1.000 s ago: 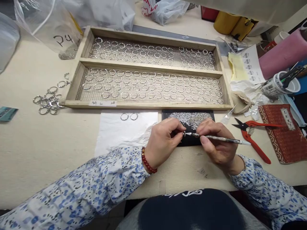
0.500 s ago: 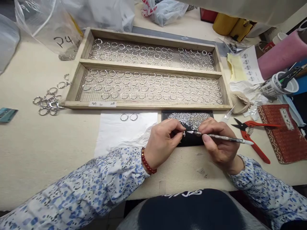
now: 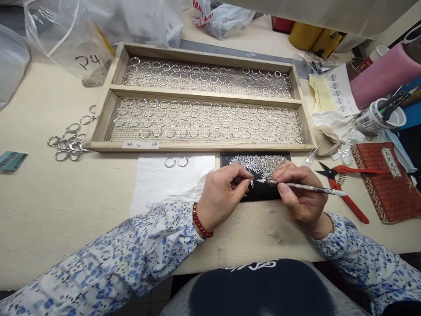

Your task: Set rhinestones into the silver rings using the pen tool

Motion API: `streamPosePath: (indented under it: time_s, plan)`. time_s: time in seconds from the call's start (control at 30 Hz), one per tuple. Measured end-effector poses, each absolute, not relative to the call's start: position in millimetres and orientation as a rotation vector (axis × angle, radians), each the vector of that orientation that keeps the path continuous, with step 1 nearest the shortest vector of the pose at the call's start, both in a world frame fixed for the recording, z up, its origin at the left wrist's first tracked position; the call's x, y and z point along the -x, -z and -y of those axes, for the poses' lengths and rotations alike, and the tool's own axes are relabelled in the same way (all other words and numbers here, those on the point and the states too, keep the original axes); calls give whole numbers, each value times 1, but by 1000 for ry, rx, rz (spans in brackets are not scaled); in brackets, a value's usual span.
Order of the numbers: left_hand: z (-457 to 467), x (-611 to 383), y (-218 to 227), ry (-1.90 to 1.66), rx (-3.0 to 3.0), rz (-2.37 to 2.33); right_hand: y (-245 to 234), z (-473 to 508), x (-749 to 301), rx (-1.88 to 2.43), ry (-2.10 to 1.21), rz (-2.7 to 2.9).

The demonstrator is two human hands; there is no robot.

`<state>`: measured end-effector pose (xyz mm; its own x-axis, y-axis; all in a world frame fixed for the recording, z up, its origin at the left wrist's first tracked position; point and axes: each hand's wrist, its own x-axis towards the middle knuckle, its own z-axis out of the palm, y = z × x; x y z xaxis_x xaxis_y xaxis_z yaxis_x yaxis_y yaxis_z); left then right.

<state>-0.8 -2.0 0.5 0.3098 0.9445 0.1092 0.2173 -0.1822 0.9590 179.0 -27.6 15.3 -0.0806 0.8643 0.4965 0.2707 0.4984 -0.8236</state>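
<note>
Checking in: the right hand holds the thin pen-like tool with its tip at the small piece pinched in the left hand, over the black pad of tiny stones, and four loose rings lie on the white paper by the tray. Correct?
Not quite. The head view shows two rings on the white paper, not four. The rest holds: the right hand holds the thin tool, its tip at the small piece pinched in the left hand, over the black pad.

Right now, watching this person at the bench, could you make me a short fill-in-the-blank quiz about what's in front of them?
1. The right hand holds a thin pen-like tool whose tip points toward the ____ hand.
2. The wooden tray has ____ long compartments filled with metal rings.
3. The scissors right of the black mat have ____ handles.
4. Two loose rings lie on a ____ sheet.

Missing words: left; two; red; white
</note>
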Motion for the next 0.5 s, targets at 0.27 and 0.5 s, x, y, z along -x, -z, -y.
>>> streamPosePath:
  time_s: [0.27, 0.5]
  plan:
    - [3, 1, -1, -946, -1549, -1048, -15, 27, -179, 960, -683, 1656]
    - [3, 0, -2, -915, -1437, -1036, -16, 28, -178, 953, -682, 1627]
